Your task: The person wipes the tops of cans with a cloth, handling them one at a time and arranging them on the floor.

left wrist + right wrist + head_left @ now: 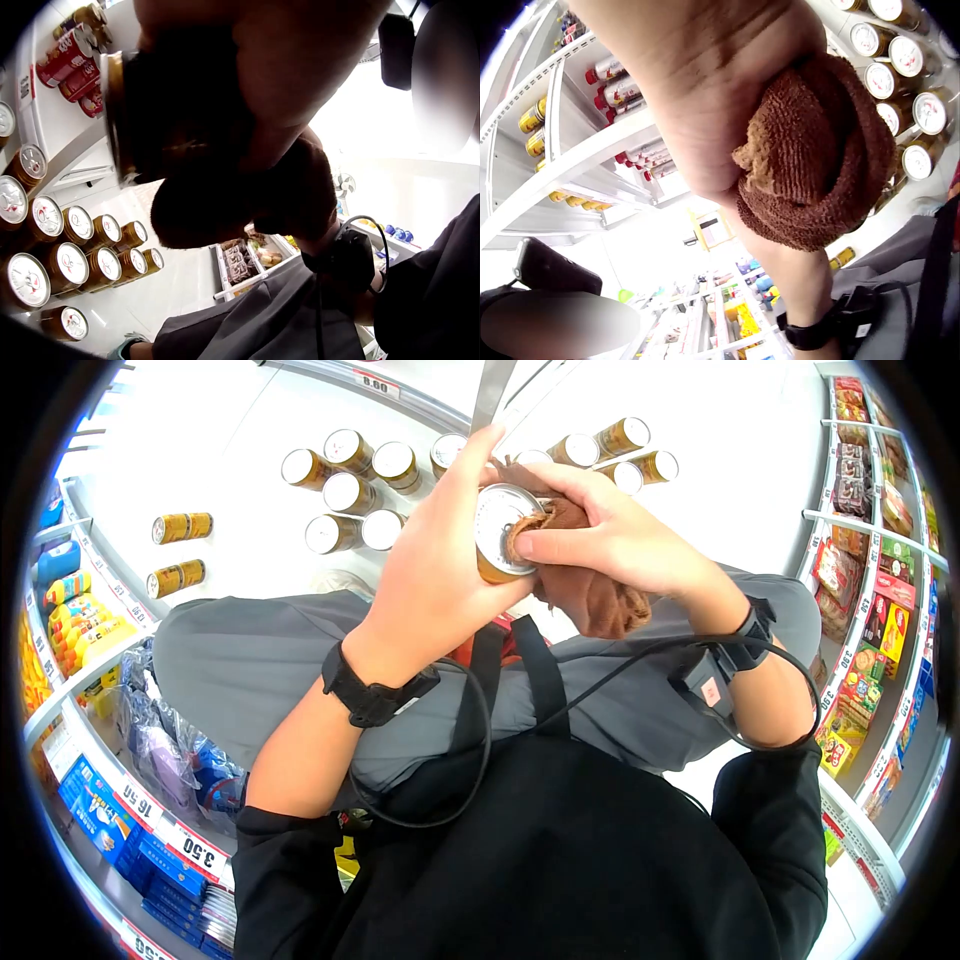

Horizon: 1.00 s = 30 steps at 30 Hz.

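Note:
In the head view my left hand (440,540) grips a gold drink can (497,525), its silver top facing up toward me. My right hand (630,530) holds a bunched brown towel (585,595) against the can's side, with the thumb lying over the towel at the rim. The right wrist view shows the terry cloth (810,150) folded thick below the palm. From the left wrist, the can (116,116) appears mostly in shadow beside the dark hand.
Several gold cans (350,490) stand on the white floor ahead, with more cans (620,440) to the right. Pairs of cans (183,527) lie on the left. Stocked shelves (130,790) flank both sides. A shelf edge with a price tag (378,382) is in front.

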Available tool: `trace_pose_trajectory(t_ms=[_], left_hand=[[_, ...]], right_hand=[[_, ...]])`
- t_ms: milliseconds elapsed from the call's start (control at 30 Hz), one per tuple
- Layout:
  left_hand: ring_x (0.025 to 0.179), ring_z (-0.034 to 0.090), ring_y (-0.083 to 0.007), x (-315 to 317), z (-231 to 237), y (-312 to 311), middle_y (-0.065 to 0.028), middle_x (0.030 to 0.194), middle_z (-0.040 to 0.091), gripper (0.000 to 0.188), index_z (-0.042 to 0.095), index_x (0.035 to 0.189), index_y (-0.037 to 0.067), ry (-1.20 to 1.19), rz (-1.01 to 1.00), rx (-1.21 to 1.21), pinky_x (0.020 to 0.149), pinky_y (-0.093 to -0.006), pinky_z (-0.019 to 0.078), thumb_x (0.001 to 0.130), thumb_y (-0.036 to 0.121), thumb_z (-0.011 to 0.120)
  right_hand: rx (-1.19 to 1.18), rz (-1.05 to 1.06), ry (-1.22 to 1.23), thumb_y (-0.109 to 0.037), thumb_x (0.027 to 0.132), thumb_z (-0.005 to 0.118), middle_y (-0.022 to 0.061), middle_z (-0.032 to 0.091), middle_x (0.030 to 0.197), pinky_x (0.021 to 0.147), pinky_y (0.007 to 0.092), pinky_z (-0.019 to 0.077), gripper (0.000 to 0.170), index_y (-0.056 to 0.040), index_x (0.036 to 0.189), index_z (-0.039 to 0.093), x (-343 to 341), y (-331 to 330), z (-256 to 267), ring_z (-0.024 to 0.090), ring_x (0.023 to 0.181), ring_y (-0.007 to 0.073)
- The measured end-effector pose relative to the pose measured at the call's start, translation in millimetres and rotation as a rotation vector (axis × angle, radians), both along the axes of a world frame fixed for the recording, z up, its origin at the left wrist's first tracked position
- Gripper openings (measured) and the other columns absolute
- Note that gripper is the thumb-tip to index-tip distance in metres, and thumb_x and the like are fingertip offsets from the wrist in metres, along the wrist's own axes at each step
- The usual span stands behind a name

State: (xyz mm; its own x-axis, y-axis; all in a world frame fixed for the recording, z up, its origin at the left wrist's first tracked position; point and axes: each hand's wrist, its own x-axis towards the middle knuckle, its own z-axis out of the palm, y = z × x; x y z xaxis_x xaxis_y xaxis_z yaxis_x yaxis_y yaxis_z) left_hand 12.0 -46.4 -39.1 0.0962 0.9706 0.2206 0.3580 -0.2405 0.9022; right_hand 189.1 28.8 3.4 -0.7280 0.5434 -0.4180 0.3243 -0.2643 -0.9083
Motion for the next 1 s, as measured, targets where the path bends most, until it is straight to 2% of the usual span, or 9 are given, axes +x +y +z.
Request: trace_pose_trajectory(t_ms=[167, 233, 333, 400, 467, 500, 533, 933, 1000], left_hand=[[0.122, 0.052, -0.0375, -5.3, -3.8, -1.6, -0.0231, 0.134, 0.048, 0.094, 0.025, 0.147, 0.001, 0.032, -0.026, -0.127, 0.099, -0.0426, 0.0451, 0.07, 0.012, 0.078], [0.123, 0.05, -0.0387, -5.3, -2.5, -2.2, -0.0243, 0.135, 0.046, 0.096, 0.023, 0.148, 0.001, 0.051, -0.029, -0.144, 0.1, -0.0428, 0.0446, 0.07, 0.012, 0.078], [0.124, 0.049, -0.0407, -5.4, -4.1, -5.2, -0.0262, 0.136, 0.043, 0.1, 0.018, 0.149, 0.001, 0.034, -0.023, -0.222, 0.101, -0.0435, 0.0438, 0.07, 0.012, 0.079], [0.121, 0.054, -0.0345, -5.6, -10.3, -7.2, -0.0218, 0.126, 0.05, 0.105, 0.017, 0.151, 0.006, 0.042, -0.015, -0.226, 0.1, -0.039, 0.0446, 0.068, 0.011, 0.082], [0.122, 0.054, -0.0343, -6.8, -14.9, -8.1, -0.0221, 0.128, 0.049, 0.107, 0.017, 0.151, 0.005, 0.031, -0.047, -0.217, 0.101, -0.039, 0.0448, 0.067, 0.011, 0.083], [0.122, 0.053, -0.0341, -7.2, -16.0, -8.4, -0.0225, 0.129, 0.048, 0.108, 0.016, 0.151, 0.004, 0.022, -0.084, -0.207, 0.101, -0.039, 0.0451, 0.067, 0.011, 0.084], [0.122, 0.053, -0.0341, -6.9, -15.6, -9.2, -0.0225, 0.129, 0.048, 0.108, 0.016, 0.151, 0.004, 0.02, -0.084, -0.207, 0.101, -0.039, 0.0451, 0.067, 0.011, 0.084], [0.127, 0.049, -0.0362, -8.7, -30.2, -11.5, -0.0236, 0.141, 0.037, 0.113, 0.006, 0.154, 0.006, 0.08, -0.257, -0.194, 0.107, -0.0412, 0.0425, 0.07, 0.01, 0.082], [0.127, 0.046, -0.0425, -6.3, -30.3, -12.9, -0.0292, 0.135, 0.039, 0.102, 0.011, 0.152, 0.001, -0.079, -0.281, -0.233, 0.105, -0.0433, 0.0424, 0.072, 0.0, 0.073]], right_hand=[[-0.011, 0.001, -0.058, -0.02, 0.089, 0.071, 0.0093, 0.063, 0.117, 0.093, 0.0296, 0.0469, 0.058, -0.0009, 0.139, 0.048, -2.5, -4.3, -9.2, 0.058, 0.106, 0.0144], [0.178, 0.026, -0.068, -0.022, 0.086, 0.074, 0.0115, 0.061, 0.125, 0.101, 0.031, 0.0436, 0.063, -0.0006, 0.139, 0.047, 2.8, -2.8, -16.9, 0.057, 0.115, 0.0179], [0.256, 0.098, -0.059, -0.021, 0.083, 0.078, 0.0125, 0.059, 0.131, 0.107, 0.0327, 0.0399, 0.069, -0.0001, 0.14, 0.045, 4.8, -4.9, -12.8, 0.054, 0.122, 0.0201], [0.276, 0.102, -0.009, -0.017, 0.079, 0.081, 0.0138, 0.058, 0.132, 0.107, 0.0335, 0.0406, 0.075, 0.0012, 0.141, 0.043, 3.5, -11.2, -18.4, 0.054, 0.122, 0.02], [0.284, 0.079, 0.011, -0.021, 0.076, 0.084, 0.0169, 0.062, 0.127, 0.104, 0.0327, 0.0435, 0.08, 0.0012, 0.141, 0.043, -1.3, -16.8, -17.4, 0.058, 0.12, 0.0221], [0.26, 0.111, -0.025, -0.012, 0.078, 0.081, 0.0168, 0.057, 0.132, 0.106, 0.0333, 0.0417, 0.077, 0.0035, 0.141, 0.04, -2.5, -17.8, -16.7, 0.055, 0.121, 0.0214], [0.26, 0.112, -0.026, -0.012, 0.078, 0.081, 0.0168, 0.057, 0.132, 0.106, 0.0333, 0.0417, 0.077, 0.0035, 0.141, 0.04, -2.8, -19.0, -17.2, 0.055, 0.121, 0.0214], [0.247, 0.077, -0.085, -0.013, 0.084, 0.075, 0.0175, 0.059, 0.13, 0.106, 0.0345, 0.0415, 0.07, 0.0043, 0.141, 0.039, 0.6, -37.7, -39.8, 0.056, 0.121, 0.0233], [0.181, 0.021, -0.027, -0.014, 0.084, 0.076, 0.0179, 0.059, 0.129, 0.106, 0.0346, 0.0417, 0.07, 0.0047, 0.141, 0.039, 2.2, -41.4, -42.5, 0.056, 0.122, 0.0235]])
